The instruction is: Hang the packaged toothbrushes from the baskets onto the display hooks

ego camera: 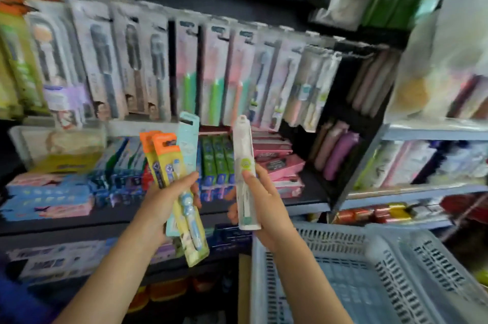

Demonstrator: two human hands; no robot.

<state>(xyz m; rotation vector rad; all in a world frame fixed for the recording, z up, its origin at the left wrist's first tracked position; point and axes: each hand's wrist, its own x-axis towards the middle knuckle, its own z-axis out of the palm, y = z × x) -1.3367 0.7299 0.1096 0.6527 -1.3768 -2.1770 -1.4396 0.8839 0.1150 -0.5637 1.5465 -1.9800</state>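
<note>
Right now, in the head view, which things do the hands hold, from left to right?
Orange-topped yellow packs → pale teal pack, both in the left hand → single white pack in the right hand → grey basket, unheld.

The white toothbrush pack (pixel 244 173) looks like smooth, slightly glossy clear plastic over pale card. The orange-topped packs (pixel 169 165) are printed card with a shiny clear blister over the brush; the pale teal pack (pixel 187 139) behind them has a matt card face. The grey-blue basket (pixel 369 271) is moulded plastic, matt, its walls and floor slotted. The hanging packs (pixel 211 73) show glossy film over card. The toothpaste boxes (pixel 219 162) look like printed cardboard with a light sheen. The shelf (pixel 422 189) looks painted and smooth; its material cannot be told.
</note>
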